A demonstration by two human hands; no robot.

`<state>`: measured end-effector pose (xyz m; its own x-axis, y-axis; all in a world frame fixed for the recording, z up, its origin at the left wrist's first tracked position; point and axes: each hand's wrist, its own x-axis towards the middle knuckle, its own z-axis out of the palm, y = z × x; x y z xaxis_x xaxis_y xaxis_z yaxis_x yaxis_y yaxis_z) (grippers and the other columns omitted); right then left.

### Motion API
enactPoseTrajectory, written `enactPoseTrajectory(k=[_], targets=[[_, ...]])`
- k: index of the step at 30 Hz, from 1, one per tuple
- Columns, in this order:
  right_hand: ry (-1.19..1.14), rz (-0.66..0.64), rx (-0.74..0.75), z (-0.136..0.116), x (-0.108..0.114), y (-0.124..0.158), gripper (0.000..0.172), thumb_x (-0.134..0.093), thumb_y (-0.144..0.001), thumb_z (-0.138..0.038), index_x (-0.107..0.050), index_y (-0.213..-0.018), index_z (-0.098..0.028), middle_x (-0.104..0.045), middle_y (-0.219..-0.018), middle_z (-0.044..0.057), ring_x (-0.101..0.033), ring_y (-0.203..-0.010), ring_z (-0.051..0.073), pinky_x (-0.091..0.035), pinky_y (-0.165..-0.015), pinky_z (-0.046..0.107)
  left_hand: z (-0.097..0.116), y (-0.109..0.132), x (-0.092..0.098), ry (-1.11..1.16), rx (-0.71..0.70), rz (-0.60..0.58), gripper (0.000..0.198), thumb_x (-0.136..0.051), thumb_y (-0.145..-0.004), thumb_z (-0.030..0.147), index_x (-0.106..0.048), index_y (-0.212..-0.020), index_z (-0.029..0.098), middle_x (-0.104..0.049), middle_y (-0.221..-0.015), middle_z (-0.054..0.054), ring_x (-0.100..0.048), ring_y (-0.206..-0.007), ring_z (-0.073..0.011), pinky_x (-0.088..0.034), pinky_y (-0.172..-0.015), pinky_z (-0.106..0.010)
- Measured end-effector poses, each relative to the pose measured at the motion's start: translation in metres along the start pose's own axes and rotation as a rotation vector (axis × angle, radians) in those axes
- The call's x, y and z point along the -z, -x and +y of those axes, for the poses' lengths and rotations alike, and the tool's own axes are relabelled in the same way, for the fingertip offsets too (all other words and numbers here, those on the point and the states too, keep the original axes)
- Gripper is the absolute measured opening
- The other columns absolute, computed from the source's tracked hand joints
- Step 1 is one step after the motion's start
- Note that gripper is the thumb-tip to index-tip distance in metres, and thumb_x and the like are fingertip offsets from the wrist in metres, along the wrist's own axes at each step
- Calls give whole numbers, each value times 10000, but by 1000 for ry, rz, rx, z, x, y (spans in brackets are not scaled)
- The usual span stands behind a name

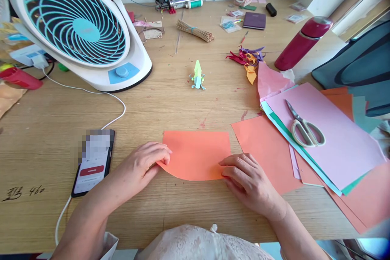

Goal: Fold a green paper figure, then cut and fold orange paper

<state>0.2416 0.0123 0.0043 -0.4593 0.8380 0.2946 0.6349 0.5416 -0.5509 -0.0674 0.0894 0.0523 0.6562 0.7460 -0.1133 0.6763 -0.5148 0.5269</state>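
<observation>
An orange sheet of paper (196, 154) lies in front of me on the wooden table, its near edge bowed and slightly raised. My left hand (152, 158) pinches its near left corner between thumb and fingers. At the near right corner, the thumb and fingers of my right hand (243, 176) hold the same sheet. Beyond the paper stands a small green and light blue folded paper figure (198, 76). Another orange sheet (268, 150) lies to the right, partly beneath a stack with a pink sheet (332, 130) on top.
Scissors (306, 130) rest on the pink sheet. A phone (94, 162) with a white cable lies left, below a large fan (82, 28). A red bottle (301, 44), folded paper pieces (250, 59) and a stick bundle (195, 30) are farther back.
</observation>
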Motion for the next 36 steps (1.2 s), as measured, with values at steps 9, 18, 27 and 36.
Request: enactPoseTrajectory(k=[9,18,27,36], targets=[[-71,-3,172,-6,-7,-3,145,-540,-907,-44,-560,-978,-168,-690,-808,46,-591,-703,158,-410,-696,330,5,10,-11,-417,37,137,361,-458,-857,74,-607,-1151,219,-583,-1321,-104,-463,-1291,-346,-402,-1009,-580],[-198,20,131,-12,-6,-2,105,-581,-952,-276,-586,-992,-179,-682,-826,51,-594,-716,177,-436,-697,337,75,-18,-63,-155,-147,120,190,-476,-900,37,-603,-892,178,-685,-947,-40,-636,-808,-182,-499,-705,-314],[7,-58,-199,6,4,6,268,-547,-955,-253,-566,-1218,-207,-633,-1205,126,-610,-1031,268,-486,-875,434,62,-26,-50,42,100,-40,191,-487,-947,164,-474,-759,189,-538,-730,26,-516,-649,-124,-369,-592,-255],[-16,50,-297,6,-5,6,272,-478,-977,-203,-516,-1245,-224,-639,-1142,104,-621,-1021,239,-520,-844,383,49,-60,-36,80,199,-59,336,-460,-937,233,-289,-649,206,-335,-542,68,-282,-511,-108,-211,-516,-274]])
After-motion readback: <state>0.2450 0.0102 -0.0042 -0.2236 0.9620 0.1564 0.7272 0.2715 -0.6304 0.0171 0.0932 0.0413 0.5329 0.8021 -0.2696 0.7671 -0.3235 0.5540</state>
